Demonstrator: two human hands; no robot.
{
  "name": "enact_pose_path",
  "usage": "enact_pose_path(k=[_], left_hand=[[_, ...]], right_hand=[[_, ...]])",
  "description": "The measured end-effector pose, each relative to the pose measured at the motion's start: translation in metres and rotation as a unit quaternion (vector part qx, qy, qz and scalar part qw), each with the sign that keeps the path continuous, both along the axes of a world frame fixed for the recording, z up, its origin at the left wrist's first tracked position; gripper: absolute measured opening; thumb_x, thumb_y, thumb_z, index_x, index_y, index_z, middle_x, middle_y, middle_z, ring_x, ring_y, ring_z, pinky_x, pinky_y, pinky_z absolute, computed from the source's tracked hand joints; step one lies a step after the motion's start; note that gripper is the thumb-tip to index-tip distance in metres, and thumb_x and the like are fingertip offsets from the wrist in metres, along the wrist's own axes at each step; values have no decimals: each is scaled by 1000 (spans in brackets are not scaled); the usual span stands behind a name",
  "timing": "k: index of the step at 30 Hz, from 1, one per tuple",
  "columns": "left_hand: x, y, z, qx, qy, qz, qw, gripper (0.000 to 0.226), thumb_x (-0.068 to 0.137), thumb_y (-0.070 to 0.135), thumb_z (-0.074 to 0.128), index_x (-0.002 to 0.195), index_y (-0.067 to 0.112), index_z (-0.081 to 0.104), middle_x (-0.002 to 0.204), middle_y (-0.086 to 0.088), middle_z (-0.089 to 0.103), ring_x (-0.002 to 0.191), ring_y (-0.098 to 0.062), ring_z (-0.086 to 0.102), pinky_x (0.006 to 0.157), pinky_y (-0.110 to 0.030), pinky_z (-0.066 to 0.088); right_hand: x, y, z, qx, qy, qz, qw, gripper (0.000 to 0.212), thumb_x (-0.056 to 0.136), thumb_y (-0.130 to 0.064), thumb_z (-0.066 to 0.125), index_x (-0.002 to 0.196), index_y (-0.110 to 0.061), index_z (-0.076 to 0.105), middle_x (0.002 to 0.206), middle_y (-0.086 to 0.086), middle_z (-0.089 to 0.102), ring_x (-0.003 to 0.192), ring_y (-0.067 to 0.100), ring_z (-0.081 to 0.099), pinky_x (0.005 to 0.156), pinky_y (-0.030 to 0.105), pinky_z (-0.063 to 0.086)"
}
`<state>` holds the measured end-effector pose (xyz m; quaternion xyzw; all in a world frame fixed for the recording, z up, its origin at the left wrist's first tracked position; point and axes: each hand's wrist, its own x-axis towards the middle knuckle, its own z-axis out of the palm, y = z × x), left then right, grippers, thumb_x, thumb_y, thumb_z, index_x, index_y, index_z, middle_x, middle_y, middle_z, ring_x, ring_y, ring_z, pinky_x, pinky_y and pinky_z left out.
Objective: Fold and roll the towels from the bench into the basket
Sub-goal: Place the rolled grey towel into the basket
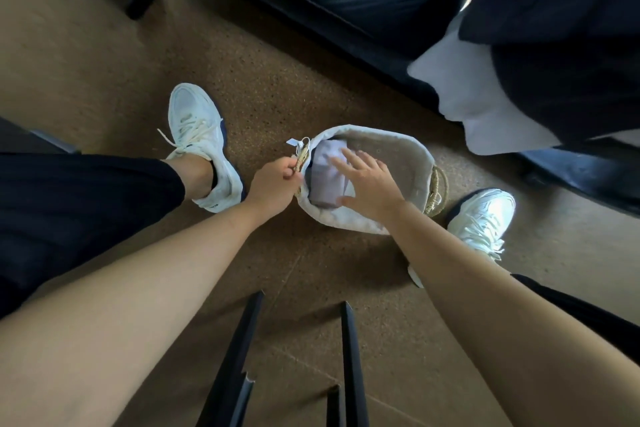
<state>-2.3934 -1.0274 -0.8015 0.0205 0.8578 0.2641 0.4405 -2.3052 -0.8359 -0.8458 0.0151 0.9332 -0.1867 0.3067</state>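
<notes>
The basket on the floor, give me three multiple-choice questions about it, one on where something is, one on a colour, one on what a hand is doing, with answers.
1. Where does the rolled towel lie in the basket?
A. against the side by the left hand
B. in the middle
C. hanging over the far rim

2. What colour are the shoes beside the basket?
A. black
B. white
C. red

3. What is the left hand doing?
A. resting flat on the floor
B. pressing on the towel
C. gripping the basket's rope handle

Answers: 1 A, the towel sits against the wall next to the gripped handle. 2 B, both shoes are white. 3 C, its fingers are closed on the handle, while the right hand is spread open over the towel.
</notes>
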Motion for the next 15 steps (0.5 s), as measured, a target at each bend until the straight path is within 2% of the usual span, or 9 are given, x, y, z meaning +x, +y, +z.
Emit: enact_pose_path(k=[2,4,7,9,11,13,15], left_hand=[[-3,0,16,-15,-15,-22,1000,29,103,25,52,127,14,64,118,-6,71,109,-24,67,92,-39,53],[-4,1,33,-31,-30,-38,998,29,100,24,52,122,15,68,120,-5,71,113,-25,65,94,-39,51],[-4,5,67,-2,-37,-11,999,23,97,21,57,115,19,72,122,-5,70,111,-27,66,100,-44,53],[-4,13,99,55,-16,17,998,20,98,18,61,113,21,72,121,-7,71,111,-27,66,102,-47,53],[-5,25,135,108,18,26,994,20,98,15,62,113,20,72,116,-4,71,110,-22,66,100,-42,53],[-6,39,171,160,59,29,985,19,97,12,63,112,18,73,109,1,72,104,-13,67,90,-27,53],[-6,54,205,211,106,25,971,20,95,9,64,109,20,74,103,4,74,93,0,66,78,-12,49]], right_hand=[[2,7,38,-14,-6,-9,1000,71,93,-47,67,155,-31,37,168,0,22,152,28,25,120,47,29],[5,11,76,-26,1,-36,999,51,98,-43,61,147,-31,50,162,-3,35,146,24,35,117,42,34],[11,12,136,-38,50,-116,991,34,103,-39,51,133,-28,61,131,-4,63,119,20,59,101,33,47],[13,13,179,-58,131,-160,977,25,100,-34,56,120,-27,71,116,-5,71,106,16,65,92,33,52],[17,16,224,-82,229,-201,949,16,96,-28,64,106,-22,76,102,-5,73,94,14,65,82,36,54],[23,19,267,-86,342,-224,909,7,91,-20,71,93,-17,76,90,-3,72,83,14,64,73,37,54],[31,25,303,-69,441,-250,860,2,88,-15,74,86,-13,75,84,-2,71,78,15,64,70,35,54]])
